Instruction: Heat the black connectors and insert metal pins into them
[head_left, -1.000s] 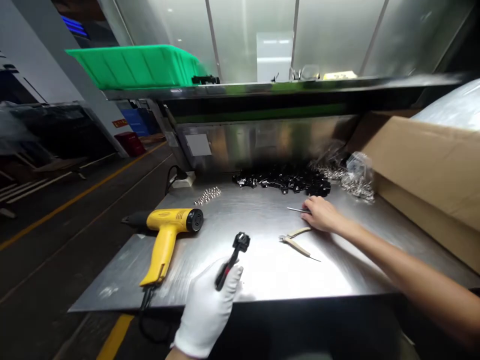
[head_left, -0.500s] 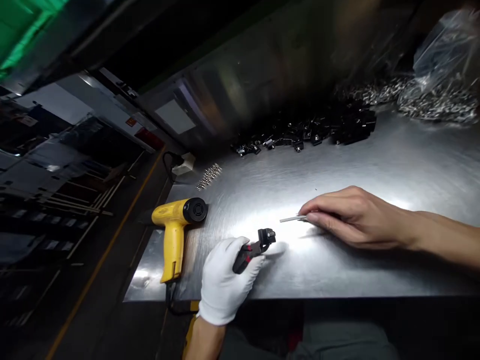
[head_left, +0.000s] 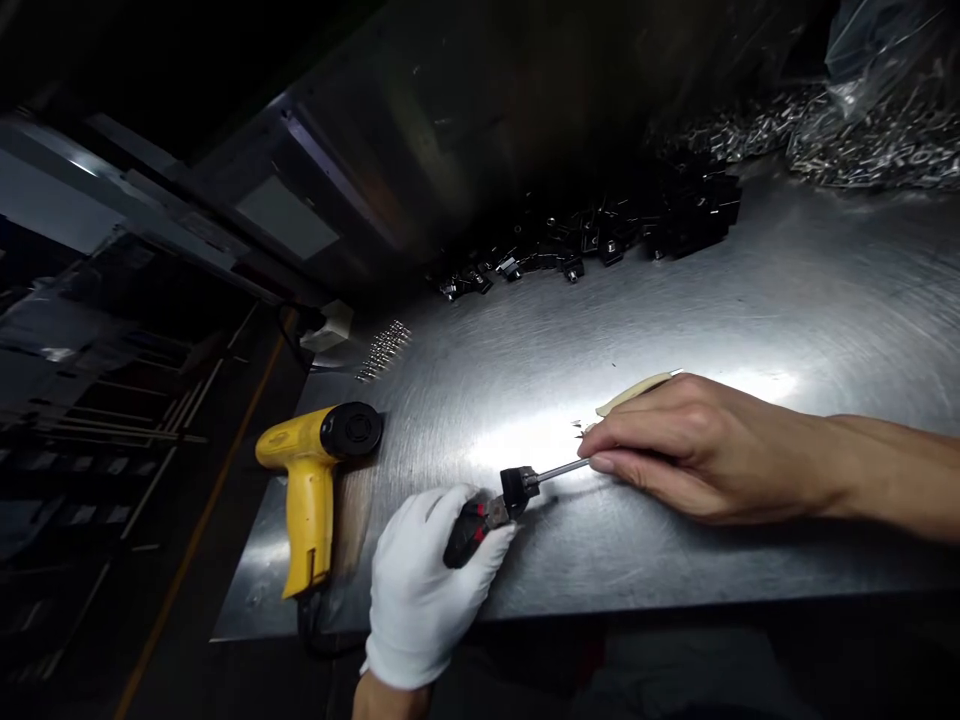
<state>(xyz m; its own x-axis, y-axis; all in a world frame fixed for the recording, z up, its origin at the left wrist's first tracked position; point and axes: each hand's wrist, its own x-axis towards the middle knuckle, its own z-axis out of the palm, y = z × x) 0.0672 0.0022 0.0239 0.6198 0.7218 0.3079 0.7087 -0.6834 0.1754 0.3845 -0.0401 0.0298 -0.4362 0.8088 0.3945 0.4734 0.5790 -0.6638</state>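
Observation:
My left hand [head_left: 424,575], in a white glove, is closed around black pliers with red marks [head_left: 474,528]. Their jaws grip a small black block [head_left: 517,490] with a metal fitting on its right side. Bare, my right hand [head_left: 694,450] pinches a thin metal rod [head_left: 562,469]. The rod's far end meets the metal fitting. A pale cream curved strip [head_left: 637,391] shows behind the right fingers, with a small pointed piece near its left end; whether the hand holds it is unclear.
A yellow heat gun [head_left: 311,490] lies on the metal table [head_left: 660,330] at left. Small metal pins [head_left: 384,350] stand in rows beyond it. Black parts [head_left: 607,240] are heaped along the back; loose metal pieces [head_left: 877,150] and a plastic bag [head_left: 877,40] are at back right.
The rod, apart from the black block before, now touches its fitting. The cream strip has come into sight behind my right hand. The view has shifted, moving the heat gun leftward.

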